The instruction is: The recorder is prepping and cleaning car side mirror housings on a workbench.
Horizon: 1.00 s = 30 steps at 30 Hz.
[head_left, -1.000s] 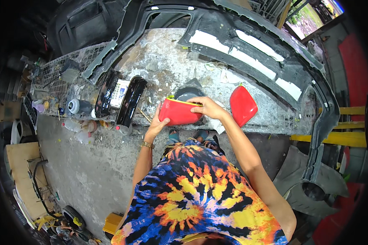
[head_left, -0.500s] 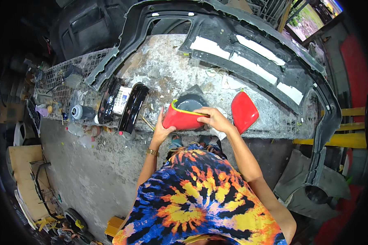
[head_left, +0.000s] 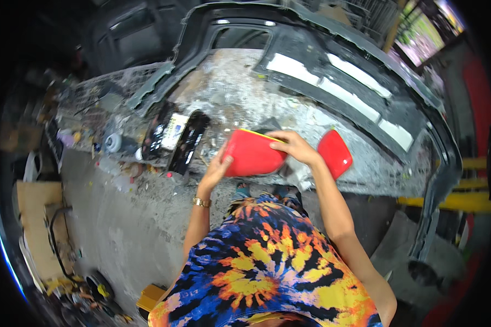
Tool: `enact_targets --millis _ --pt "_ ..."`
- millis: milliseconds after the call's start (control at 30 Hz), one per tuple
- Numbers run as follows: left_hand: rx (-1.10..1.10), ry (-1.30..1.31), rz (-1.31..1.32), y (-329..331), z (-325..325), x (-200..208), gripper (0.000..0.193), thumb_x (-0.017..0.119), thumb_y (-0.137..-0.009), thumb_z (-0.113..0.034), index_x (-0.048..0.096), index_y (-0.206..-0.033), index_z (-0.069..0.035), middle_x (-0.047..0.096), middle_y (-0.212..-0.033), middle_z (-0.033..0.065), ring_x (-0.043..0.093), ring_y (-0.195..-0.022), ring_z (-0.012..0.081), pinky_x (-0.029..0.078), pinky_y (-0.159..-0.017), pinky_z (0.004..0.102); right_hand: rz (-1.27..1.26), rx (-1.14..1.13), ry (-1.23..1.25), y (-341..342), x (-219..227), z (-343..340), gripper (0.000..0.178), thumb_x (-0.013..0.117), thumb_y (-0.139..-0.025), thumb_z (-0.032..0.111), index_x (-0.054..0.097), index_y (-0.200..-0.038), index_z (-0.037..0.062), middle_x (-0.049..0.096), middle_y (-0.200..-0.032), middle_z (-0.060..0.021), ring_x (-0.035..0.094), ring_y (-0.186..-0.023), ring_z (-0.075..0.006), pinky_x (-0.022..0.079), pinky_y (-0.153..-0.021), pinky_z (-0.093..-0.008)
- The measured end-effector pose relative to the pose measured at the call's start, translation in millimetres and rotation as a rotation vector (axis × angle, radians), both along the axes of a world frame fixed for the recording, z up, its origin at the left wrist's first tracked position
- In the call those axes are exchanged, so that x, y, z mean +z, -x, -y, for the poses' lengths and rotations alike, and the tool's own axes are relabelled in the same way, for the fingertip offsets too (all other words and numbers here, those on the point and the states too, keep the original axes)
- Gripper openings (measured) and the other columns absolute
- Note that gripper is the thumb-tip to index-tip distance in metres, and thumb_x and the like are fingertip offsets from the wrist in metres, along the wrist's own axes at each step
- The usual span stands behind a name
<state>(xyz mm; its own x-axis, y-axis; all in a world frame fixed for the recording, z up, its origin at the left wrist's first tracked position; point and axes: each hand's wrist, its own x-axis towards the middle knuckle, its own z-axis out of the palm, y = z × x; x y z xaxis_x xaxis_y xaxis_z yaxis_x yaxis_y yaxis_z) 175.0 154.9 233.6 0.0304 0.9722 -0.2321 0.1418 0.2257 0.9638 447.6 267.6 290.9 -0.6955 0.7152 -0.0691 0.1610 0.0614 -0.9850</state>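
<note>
While it is held up over the paint-spattered workbench (head_left: 240, 92), the glossy red shell (head_left: 253, 153) looks like a light, stiff moulded cover, likely slick on its painted face and best taken by its edges. The left hand (head_left: 217, 170) cups its lower left end, fingers curled against it; the right hand (head_left: 293, 147) closes over its upper right rim. A second red shell (head_left: 335, 153) lies just right of it, before a dark grey bumper (head_left: 365, 76)

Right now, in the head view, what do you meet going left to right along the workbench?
Glossy black trim part → left hand → red cover held up → right hand → second red cover lying on the bench.
</note>
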Motion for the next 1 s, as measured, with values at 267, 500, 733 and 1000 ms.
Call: enact_targets --millis 267,500,733,1000 --pt "0.009 0.013 0.380 -14 43 13 0.105 0.074 -0.077 -0.043 0.009 -0.149 -0.005 0.025 -0.150 0.0149 0.027 -0.136 0.0226 0.023 -0.112 0.0346 0.115 0.134 -0.020 23 51 19 0.038 0.062 -0.087 0.020 0.060 -0.115 -0.0051 0.065 -0.110 -0.0132 0.058 -0.103 -0.0184 0.043 -0.092 -0.0305" --pt "0.115 -0.062 0.572 -24 69 16 0.104 0.075 -0.074 -0.049 0.016 -0.148 -0.006 0.032 -0.146 0.0118 0.032 -0.134 0.0214 0.026 -0.111 0.0351 0.153 0.162 -0.144 44 82 41 0.030 0.061 -0.085 0.011 0.061 -0.110 -0.0045 0.066 -0.104 -0.0167 0.063 -0.096 -0.0238 0.046 -0.087 -0.0314" --pt "0.134 -0.070 0.673 -21 87 24 0.095 0.071 -0.079 -0.051 0.023 -0.146 -0.005 0.039 -0.141 0.0111 0.037 -0.130 0.0196 0.031 -0.108 0.0338 0.236 0.182 -0.323 57 103 58 0.031 0.062 -0.085 0.014 0.061 -0.112 -0.0024 0.066 -0.103 -0.0189 0.064 -0.094 -0.0317 0.047 -0.084 -0.0342" --pt "0.271 -0.035 0.725 2 96 31 0.069 0.054 -0.091 -0.049 0.035 -0.139 -0.002 0.046 -0.136 0.0150 0.044 -0.125 0.0217 0.037 -0.103 0.0367 0.110 0.050 0.044 33 76 60 0.028 0.063 -0.087 0.013 0.062 -0.108 -0.0043 0.067 -0.098 -0.0089 0.060 -0.089 -0.0122 0.046 -0.082 -0.0262"
